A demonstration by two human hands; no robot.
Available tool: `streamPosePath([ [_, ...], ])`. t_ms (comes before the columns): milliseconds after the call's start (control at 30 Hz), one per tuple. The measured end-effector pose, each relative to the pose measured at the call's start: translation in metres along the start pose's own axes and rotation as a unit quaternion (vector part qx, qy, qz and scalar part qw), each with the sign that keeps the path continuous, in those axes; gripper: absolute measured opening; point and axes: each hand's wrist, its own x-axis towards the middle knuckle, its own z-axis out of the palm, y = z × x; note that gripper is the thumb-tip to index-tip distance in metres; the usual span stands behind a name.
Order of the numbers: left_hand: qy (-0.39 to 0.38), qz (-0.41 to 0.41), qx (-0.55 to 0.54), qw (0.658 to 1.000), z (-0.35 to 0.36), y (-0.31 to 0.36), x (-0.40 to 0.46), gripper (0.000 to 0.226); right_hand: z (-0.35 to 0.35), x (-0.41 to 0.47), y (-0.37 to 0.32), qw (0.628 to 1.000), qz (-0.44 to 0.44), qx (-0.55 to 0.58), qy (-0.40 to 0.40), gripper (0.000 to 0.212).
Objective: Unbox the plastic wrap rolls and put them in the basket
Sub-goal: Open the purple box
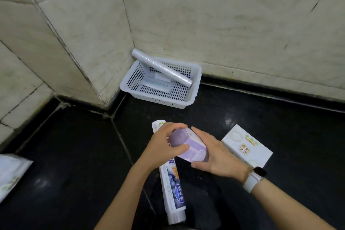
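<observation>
Hands working at a lilac box [188, 145] above the worktop: left hand [164, 147] is gripping its end flap, right hand [216, 157] is cradling its body to steady it, while one bare roll [161, 67] is leaning in the white basket [194, 89].

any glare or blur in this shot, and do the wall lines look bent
Head view: small bright glare spots on the glossy black floor; wide-angle lens bows the wall tile seams; both hands, left hand and right hand, look slightly soft around the purple box; the basket stays sharp.
</observation>
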Motion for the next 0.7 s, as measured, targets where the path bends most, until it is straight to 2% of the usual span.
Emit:
streamPosePath([
  [67,-0.026,0.035,-0.011,0.999,-0.003,0.005,-0.001,0.045,-0.007,0.004,-0.003,0.998,-0.006,0.05,-0.031,0.09],
  [233,-0.048,0.009,-0.108,0.993,-0.007,0.011,0.005,0.052,-0.014,0.012,-0.004,0.993,-0.028,-0.022,0.108,0.068],
  [333,-0.04,-0.019,-0.137,0.99,-0.005,0.01,0.007,0.048,-0.015,0.014,-0.001,0.988,-0.039,-0.068,0.131,0.066],
  [500,0.021,-0.064,-0.086,0.994,0.007,0.006,0.01,0.039,-0.017,0.015,0.004,0.978,-0.069,-0.138,0.142,0.069],
  [700,0.029,-0.077,-0.037,0.996,0.011,0.005,0.01,0.036,-0.018,0.018,0.008,0.964,-0.082,-0.202,0.154,0.064],
])
